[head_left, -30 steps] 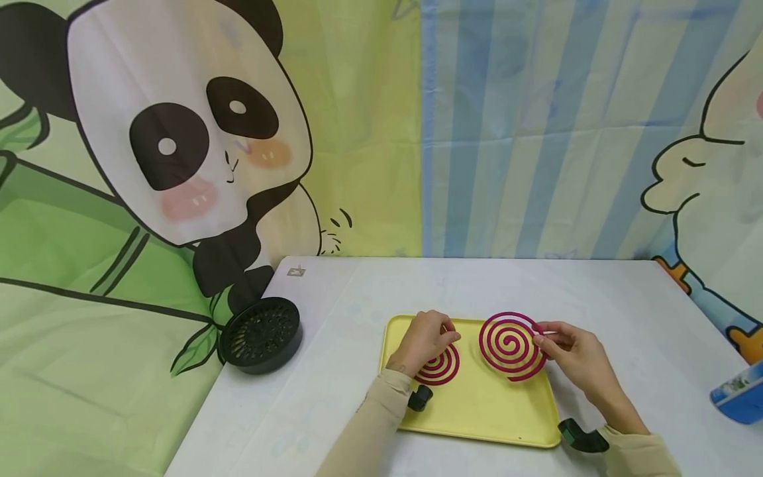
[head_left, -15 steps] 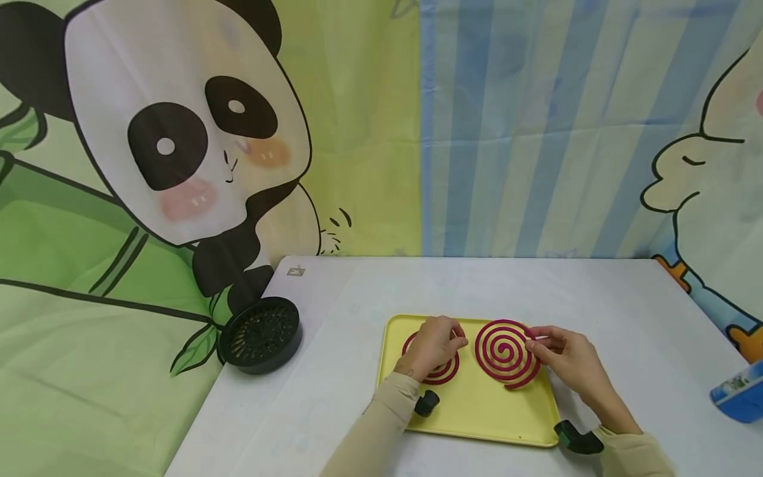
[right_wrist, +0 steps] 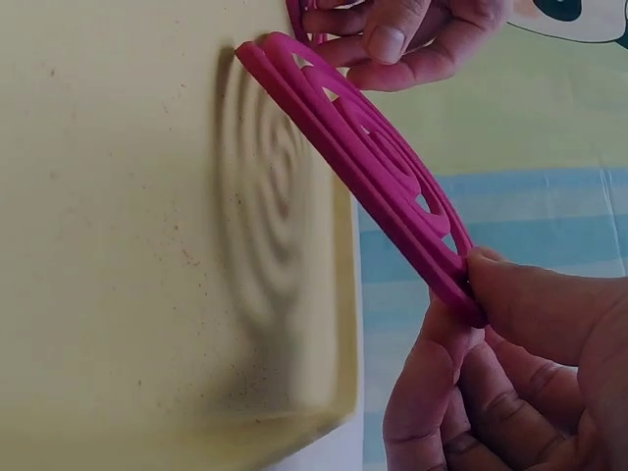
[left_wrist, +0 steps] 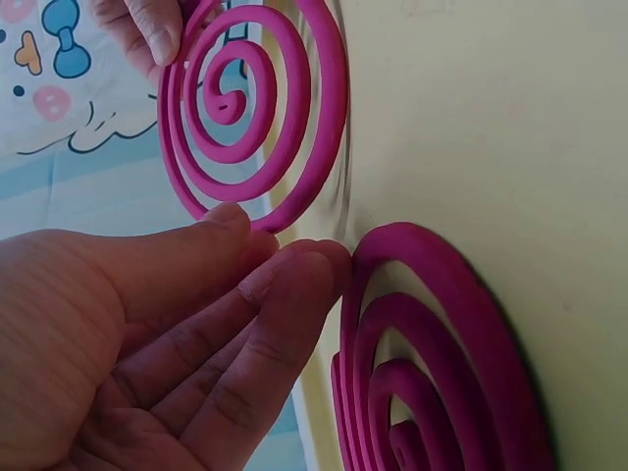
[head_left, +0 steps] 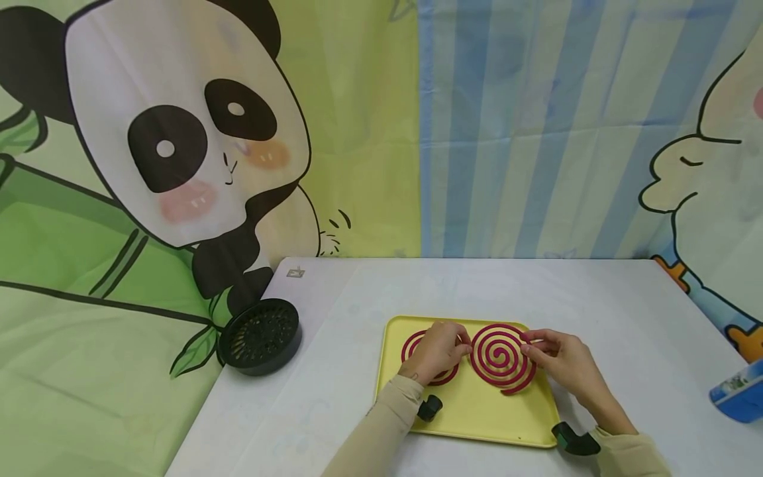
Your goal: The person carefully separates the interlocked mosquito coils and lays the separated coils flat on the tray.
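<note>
In the head view my right hand (head_left: 563,361) pinches the right edge of a dark pink mosquito coil (head_left: 501,358), thumb on one side and fingers on the other. In the right wrist view that coil (right_wrist: 358,191) is tilted and raised, its shadow falling on the yellow tray (right_wrist: 128,245). My left hand (head_left: 438,351) is over a second pink coil (head_left: 405,349), partly covering it. The left wrist view puts the left thumb and fingertips (left_wrist: 231,218) close to the raised coil's edge; contact there is unclear. The second coil (left_wrist: 402,240) lies flat, just beside these fingers.
A black round dish with a slotted face (head_left: 260,336) sits at the table's left edge. At the far right is a blue container (head_left: 739,394), partly cut off. A black wrist device (head_left: 575,438) is on each arm. Patterned curtains hang behind the white table (head_left: 334,397).
My right hand has brought its coil lower and slightly left over the tray. My left hand has shifted right and a little down, toward that coil.
</note>
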Action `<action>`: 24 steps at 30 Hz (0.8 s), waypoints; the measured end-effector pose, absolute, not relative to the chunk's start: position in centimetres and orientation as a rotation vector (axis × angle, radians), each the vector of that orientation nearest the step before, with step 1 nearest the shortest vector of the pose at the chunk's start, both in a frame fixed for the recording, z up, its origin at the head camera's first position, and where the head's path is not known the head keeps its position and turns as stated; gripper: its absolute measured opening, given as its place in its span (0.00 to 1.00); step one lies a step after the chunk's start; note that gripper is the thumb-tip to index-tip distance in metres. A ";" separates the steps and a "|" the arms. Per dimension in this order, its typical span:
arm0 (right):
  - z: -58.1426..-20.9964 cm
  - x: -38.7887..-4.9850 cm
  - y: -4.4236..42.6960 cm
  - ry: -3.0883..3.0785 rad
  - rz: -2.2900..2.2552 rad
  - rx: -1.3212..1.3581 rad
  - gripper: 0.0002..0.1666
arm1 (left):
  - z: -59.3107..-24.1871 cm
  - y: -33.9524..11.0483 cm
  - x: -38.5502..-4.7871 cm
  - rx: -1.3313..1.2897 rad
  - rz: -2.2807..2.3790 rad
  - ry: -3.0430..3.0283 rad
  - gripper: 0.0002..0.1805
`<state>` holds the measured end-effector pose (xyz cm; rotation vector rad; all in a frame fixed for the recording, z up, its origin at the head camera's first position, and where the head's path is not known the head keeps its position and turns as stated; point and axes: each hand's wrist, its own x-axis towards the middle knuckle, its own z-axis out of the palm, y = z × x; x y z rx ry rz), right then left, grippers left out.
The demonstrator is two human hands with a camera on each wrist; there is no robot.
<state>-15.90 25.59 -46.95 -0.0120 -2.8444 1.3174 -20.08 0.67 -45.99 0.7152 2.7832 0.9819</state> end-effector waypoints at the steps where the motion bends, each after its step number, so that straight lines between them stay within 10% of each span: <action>1: -47.0 -15.9 25.5 -2.843 1.316 -0.011 0.24 | -46.0 0.7 -20.1 0.723 0.983 2.783 0.03; 24: -47.2 -15.8 25.3 -2.883 1.052 0.135 0.18 | -46.6 1.5 -19.6 0.718 0.980 2.740 0.02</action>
